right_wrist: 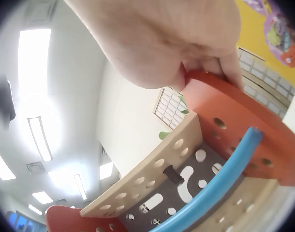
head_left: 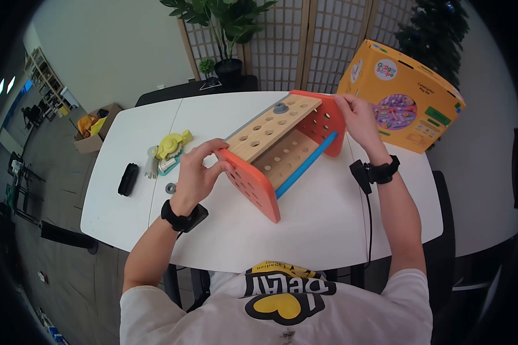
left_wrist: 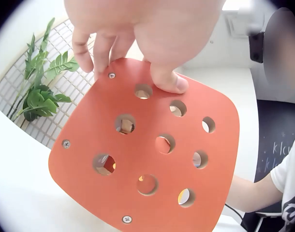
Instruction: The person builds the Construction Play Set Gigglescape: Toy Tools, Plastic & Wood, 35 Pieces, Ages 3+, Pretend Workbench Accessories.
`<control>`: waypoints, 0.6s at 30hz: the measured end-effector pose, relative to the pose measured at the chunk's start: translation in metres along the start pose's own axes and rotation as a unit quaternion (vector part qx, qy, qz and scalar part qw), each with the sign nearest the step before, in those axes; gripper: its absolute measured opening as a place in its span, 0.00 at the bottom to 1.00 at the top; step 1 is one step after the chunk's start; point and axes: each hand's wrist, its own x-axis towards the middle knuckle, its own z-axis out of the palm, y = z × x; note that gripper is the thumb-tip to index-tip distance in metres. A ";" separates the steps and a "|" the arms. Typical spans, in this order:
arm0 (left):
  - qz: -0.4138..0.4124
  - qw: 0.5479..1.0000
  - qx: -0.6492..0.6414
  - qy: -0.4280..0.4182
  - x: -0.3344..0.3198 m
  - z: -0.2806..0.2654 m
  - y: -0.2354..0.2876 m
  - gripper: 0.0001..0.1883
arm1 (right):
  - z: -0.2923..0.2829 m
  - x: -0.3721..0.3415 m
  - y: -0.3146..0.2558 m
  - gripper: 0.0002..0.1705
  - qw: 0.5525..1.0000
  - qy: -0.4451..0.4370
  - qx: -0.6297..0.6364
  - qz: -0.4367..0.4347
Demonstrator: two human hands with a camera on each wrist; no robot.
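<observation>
left grip (head_left: 199, 171) and right grip (head_left: 361, 121): pinching toy frame (head_left: 282, 129) at opposite ends | place: tilted over desk (head_left: 322, 221), contact beneath hard to tell | risk: either side slipping could twist or drop it

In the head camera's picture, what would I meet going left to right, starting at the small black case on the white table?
Black case → yellow toy → wooden bench → big orange-yellow box.
</observation>
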 end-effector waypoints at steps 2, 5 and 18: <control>-0.045 0.999 -0.029 -0.002 -0.008 0.000 0.001 0.19 | 0.005 0.009 -0.004 0.25 1.000 -0.009 0.016 0.013; -0.104 0.992 -0.076 0.005 -0.017 0.004 -0.007 0.16 | 0.010 0.012 -0.012 0.25 0.998 -0.029 0.042 0.028; -0.185 0.977 -0.101 -0.040 -0.047 0.010 -0.013 0.13 | 0.006 -0.003 0.000 0.25 0.981 -0.183 0.060 0.037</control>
